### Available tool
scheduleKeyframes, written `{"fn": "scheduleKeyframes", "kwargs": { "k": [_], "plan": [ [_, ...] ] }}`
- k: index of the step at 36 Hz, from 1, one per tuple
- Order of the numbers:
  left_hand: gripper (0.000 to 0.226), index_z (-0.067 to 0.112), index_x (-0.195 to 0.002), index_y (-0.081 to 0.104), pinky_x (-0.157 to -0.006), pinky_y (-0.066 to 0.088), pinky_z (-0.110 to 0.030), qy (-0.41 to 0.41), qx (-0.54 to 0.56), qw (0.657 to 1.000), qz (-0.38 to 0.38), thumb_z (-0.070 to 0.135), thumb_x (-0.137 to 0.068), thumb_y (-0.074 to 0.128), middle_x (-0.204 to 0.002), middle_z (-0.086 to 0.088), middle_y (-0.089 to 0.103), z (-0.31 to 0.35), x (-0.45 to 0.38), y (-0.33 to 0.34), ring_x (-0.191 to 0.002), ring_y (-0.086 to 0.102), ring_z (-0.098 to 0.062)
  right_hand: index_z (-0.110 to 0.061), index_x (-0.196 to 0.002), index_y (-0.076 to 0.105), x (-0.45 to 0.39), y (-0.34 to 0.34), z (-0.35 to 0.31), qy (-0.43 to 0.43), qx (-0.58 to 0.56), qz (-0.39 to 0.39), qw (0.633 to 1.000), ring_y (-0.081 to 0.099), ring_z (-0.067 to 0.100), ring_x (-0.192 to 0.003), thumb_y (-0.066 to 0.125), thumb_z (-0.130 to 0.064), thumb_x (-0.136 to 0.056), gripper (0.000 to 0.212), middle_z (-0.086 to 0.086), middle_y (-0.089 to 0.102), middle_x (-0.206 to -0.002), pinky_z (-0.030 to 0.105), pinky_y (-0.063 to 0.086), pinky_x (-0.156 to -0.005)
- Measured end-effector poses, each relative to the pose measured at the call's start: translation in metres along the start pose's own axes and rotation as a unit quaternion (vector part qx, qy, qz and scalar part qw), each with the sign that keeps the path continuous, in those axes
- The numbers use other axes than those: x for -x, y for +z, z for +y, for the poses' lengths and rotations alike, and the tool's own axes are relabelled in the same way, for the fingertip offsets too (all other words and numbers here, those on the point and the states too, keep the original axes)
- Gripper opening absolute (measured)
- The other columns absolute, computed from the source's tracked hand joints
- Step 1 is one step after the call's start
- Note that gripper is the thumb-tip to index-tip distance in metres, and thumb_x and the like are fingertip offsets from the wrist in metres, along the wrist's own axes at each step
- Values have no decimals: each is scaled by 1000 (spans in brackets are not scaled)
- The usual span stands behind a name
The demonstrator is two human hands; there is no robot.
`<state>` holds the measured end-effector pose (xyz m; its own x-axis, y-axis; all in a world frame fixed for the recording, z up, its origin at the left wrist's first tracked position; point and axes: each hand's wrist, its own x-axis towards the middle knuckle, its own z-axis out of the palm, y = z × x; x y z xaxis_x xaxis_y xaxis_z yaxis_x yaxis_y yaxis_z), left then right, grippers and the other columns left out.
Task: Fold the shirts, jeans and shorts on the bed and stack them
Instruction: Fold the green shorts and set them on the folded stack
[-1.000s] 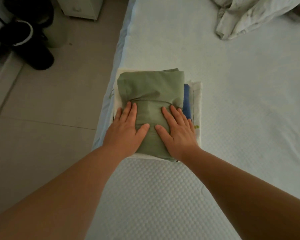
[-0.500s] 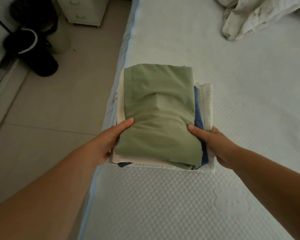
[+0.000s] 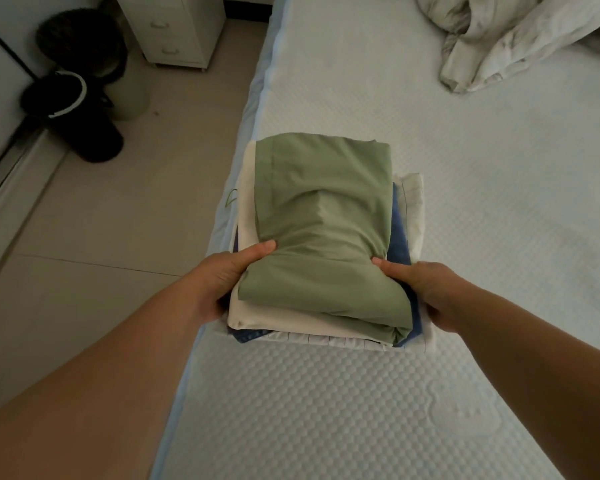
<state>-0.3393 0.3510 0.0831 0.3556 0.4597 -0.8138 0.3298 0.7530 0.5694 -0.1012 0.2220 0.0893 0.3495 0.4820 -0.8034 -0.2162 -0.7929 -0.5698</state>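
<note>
Head view: folding looks done, stacking step in hand; left hand (image 3: 222, 282) and right hand (image 3: 426, 292) clamp the near end of the stack (image 3: 323, 306) from either side, thumbs on the green garment (image 3: 323, 223) on top, other fingers hidden, likely under the pile; stack sits at the left edge of the bed (image 3: 465, 168), cream and blue layers showing beneath; rumpled pale cloth (image 3: 499, 39) lies well apart at the far corner; next move probably squaring or shifting the pile, keeping both sides level so layers don't slide.

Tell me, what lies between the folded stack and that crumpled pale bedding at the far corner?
Nothing: in the head view, only bare quilted mattress separates the stack from the crumpled bedding.
</note>
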Motion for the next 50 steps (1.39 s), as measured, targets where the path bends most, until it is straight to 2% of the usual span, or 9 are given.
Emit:
{"fn": "scheduleKeyframes", "kwargs": {
  "k": [4,8,12,21,24,31,37,46,50],
  "plan": [
    [77,13,-117,61,-92,49,-48,14,-1,1000,18,45,-50,83,-104,-9,71,-18,28,2,-98,67,-31,-12,-87,58,29,-2,15,-8,11,8,1000,62,18,-82,80,-48,-36,66,4,68,-86,30,48,-66],
    [67,10,-110,63,-60,57,-34,-11,44,999,12,33,-50,82,-97,-14,73,-56,86,12,-84,71,-31,-14,-96,55,80,-5,50,-3,47,40,998,63,19,-83,79,-55,-31,81,4,66,-90,32,48,-74],
    [53,4,-102,65,-49,55,-31,-42,103,993,44,25,-54,75,-89,-18,72,-86,155,29,-75,71,-33,-14,-98,50,143,-12,83,22,50,56,997,59,15,-79,84,-46,-54,64,2,62,-91,27,43,-58],
    [65,6,-111,61,-74,56,-41,-23,53,996,61,34,-55,80,-99,-14,72,-85,300,69,-89,69,-31,-8,-109,50,303,-39,99,25,54,99,993,59,23,-85,79,-45,-66,63,8,62,-95,35,46,-69],
    [68,9,-113,60,-73,56,-41,0,22,999,33,37,-54,80,-100,-12,72,-73,332,77,-90,69,-30,-6,-111,51,345,-50,93,7,49,123,991,60,28,-91,79,-44,-67,64,11,64,-98,41,49,-81],
    [73,10,-112,61,-76,56,-41,35,-51,998,-27,45,-51,82,-99,-9,73,-42,390,90,-90,70,-28,-1,-110,52,429,-60,91,-16,7,190,982,60,28,-88,76,-47,-69,66,15,64,-97,39,49,-76],
    [73,10,-110,61,-82,55,-43,66,-136,986,-73,46,-51,84,-97,-8,73,-37,430,109,-89,70,-26,-3,-110,52,491,-58,119,-3,-67,238,969,59,31,-94,77,-49,-67,68,16,63,-101,46,50,-87],
    [73,11,-105,61,-67,55,-35,71,-246,953,-163,51,-45,77,-89,-7,74,-54,472,180,-81,71,-26,-11,-101,48,573,-80,186,30,-186,296,936,57,21,-86,77,-46,-68,57,9,59,-97,36,48,-73],
    [77,13,-102,61,-65,55,-35,73,-297,930,-205,55,-39,77,-83,-3,74,-73,484,232,-78,71,-23,-14,-100,48,604,-106,227,41,-254,324,910,57,23,-92,79,-43,-67,54,9,59,-103,39,48,-83]
  ]
}}
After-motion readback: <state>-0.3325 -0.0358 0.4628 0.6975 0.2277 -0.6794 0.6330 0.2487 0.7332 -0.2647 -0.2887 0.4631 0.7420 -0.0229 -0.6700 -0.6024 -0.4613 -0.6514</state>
